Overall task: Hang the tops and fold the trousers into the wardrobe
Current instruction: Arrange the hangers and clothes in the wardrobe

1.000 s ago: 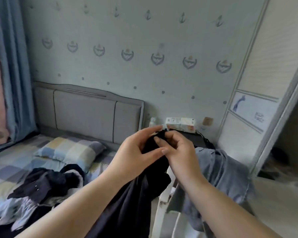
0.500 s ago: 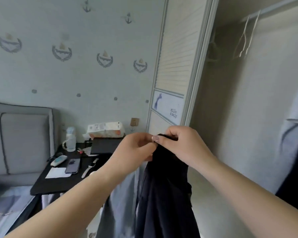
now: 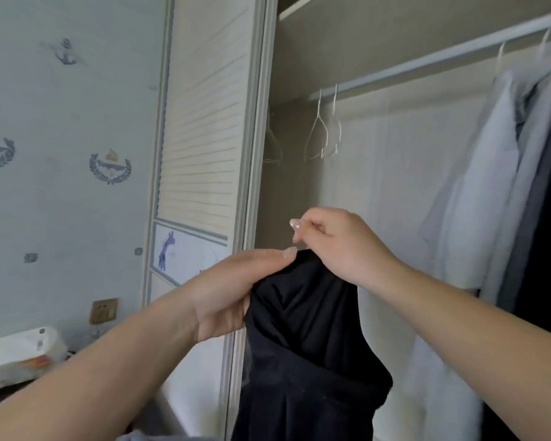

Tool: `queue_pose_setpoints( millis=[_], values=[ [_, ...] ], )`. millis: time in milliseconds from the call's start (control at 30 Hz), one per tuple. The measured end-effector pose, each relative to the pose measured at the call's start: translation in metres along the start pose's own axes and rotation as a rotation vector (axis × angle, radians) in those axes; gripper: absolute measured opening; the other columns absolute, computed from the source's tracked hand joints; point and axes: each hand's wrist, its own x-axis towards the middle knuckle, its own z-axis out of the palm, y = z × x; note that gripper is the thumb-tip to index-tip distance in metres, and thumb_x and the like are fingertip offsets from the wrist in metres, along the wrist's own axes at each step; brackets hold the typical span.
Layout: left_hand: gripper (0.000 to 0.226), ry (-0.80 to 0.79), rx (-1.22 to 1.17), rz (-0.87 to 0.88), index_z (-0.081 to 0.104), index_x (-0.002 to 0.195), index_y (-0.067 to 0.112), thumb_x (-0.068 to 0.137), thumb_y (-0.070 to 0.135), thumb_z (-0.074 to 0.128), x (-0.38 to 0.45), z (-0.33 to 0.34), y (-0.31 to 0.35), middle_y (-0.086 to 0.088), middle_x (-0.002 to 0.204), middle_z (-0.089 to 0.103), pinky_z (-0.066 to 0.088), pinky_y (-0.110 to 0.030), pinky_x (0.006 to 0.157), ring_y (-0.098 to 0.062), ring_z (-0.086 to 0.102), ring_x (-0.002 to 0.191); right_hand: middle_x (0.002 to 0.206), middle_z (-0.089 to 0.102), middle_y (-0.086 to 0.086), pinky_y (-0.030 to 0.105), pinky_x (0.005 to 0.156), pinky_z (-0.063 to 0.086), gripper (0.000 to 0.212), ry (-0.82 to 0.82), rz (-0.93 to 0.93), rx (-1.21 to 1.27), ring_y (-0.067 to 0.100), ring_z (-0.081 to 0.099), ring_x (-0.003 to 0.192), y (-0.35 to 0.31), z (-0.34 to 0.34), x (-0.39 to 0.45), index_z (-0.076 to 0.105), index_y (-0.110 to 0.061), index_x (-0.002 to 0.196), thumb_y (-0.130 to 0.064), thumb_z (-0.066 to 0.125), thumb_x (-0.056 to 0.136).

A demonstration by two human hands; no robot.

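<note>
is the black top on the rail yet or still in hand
In hand. Both the left hand and right hand grip the black top below the rail.

1. This is a bedroom in a home: an open built-in wardrobe [image 3: 379, 173] fills the right side.
2. A clothes rail [image 3: 427, 60] carries empty wire hangers [image 3: 323, 132] and hung pale shirts [image 3: 490, 173].
3. A louvred sliding door [image 3: 204, 122] stands beside anchor-patterned wallpaper [image 3: 67, 138].
4. A wall switch [image 3: 103, 310] sits low on that wall.
</note>
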Motion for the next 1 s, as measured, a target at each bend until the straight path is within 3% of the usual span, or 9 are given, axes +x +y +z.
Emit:
queue_pose_setpoints(
  millis=[100,200,300,467,567,667,767,867,1000],
  values=[
    [0.034,-0.015,0.115,-0.007,0.073,0.100,0.011,0.085,0.039,0.058,0.045,-0.011,0.021,-0.007,0.096,0.073,0.057,-0.023,0.066,-0.014,0.070,0.081,0.080,0.071,0.000,0.022,0.068,0.045,0.028,0.052,-0.022,-0.027,0.011,0.064,0.078,0.013,-0.010,0.035,0.064,-0.025,0.074,-0.037,0.050,0.095],
    [0.042,-0.023,0.160,0.015,0.069,0.109,0.007,0.087,0.040,0.057,0.088,-0.023,0.037,-0.009,0.104,0.073,0.056,-0.027,0.079,-0.015,0.070,0.089,0.083,0.069,-0.013,0.017,0.076,0.045,0.027,0.069,-0.026,-0.068,0.006,0.064,0.089,0.028,-0.016,0.077,0.067,-0.021,0.079,-0.035,0.051,0.095],
    [0.035,-0.005,0.037,0.108,0.071,0.104,0.009,0.092,0.037,0.053,0.128,-0.037,0.051,-0.006,0.100,0.074,0.058,-0.025,0.073,-0.014,0.071,0.084,0.086,0.072,-0.005,0.028,0.084,0.049,0.027,0.096,-0.068,-0.091,0.013,0.065,0.092,0.048,-0.012,0.121,0.066,-0.017,0.076,-0.033,0.053,0.093],
    [0.033,0.066,-0.075,0.233,0.067,0.109,0.008,0.098,0.031,0.047,0.202,-0.060,0.072,-0.006,0.096,0.071,0.059,-0.025,0.069,-0.015,0.069,0.080,0.070,0.056,-0.013,0.025,0.067,0.043,0.022,0.126,-0.038,-0.218,0.007,0.055,0.072,0.086,-0.012,0.193,0.056,-0.030,0.068,-0.034,0.057,0.090],
    [0.034,0.179,-0.098,0.294,0.064,0.110,0.004,0.097,0.031,0.051,0.241,-0.072,0.088,-0.009,0.093,0.069,0.058,-0.026,0.068,-0.018,0.067,0.078,0.090,0.058,-0.009,0.031,0.080,0.048,0.005,0.371,-0.075,-0.239,0.013,0.058,0.086,0.116,-0.028,0.241,0.059,-0.031,0.084,-0.036,0.061,0.085],
    [0.028,0.266,-0.116,0.371,0.064,0.103,0.004,0.097,0.029,0.052,0.272,-0.082,0.102,-0.007,0.083,0.069,0.057,-0.023,0.059,-0.017,0.066,0.069,0.125,0.047,0.004,0.032,0.094,0.040,0.036,0.510,0.010,-0.289,0.022,0.048,0.116,0.143,-0.047,0.288,0.056,-0.026,0.119,-0.037,0.061,0.085],
    [0.026,0.314,-0.088,0.440,0.064,0.104,0.002,0.096,0.025,0.054,0.300,-0.086,0.106,-0.011,0.088,0.068,0.055,-0.029,0.069,-0.019,0.065,0.074,0.141,0.036,0.012,0.037,0.100,0.035,0.055,0.527,0.160,-0.385,0.031,0.036,0.130,0.171,-0.062,0.325,0.042,-0.016,0.136,-0.038,0.057,0.088],
    [0.027,0.354,-0.021,0.488,0.064,0.104,0.001,0.095,0.025,0.056,0.321,-0.092,0.107,-0.015,0.091,0.064,0.050,-0.033,0.074,-0.024,0.061,0.080,0.130,0.046,0.014,0.035,0.086,0.040,0.054,0.485,0.302,-0.276,0.034,0.046,0.122,0.196,-0.067,0.355,0.043,-0.007,0.131,-0.041,0.053,0.090],
    [0.026,0.404,0.029,0.546,0.065,0.093,0.003,0.094,0.028,0.057,0.345,-0.102,0.108,-0.013,0.081,0.064,0.049,-0.031,0.066,-0.022,0.061,0.073,0.095,0.061,0.007,0.029,0.073,0.039,0.034,0.380,0.354,-0.058,0.031,0.060,0.096,0.232,-0.063,0.385,0.057,-0.007,0.096,-0.040,0.051,0.091]
  ],
)
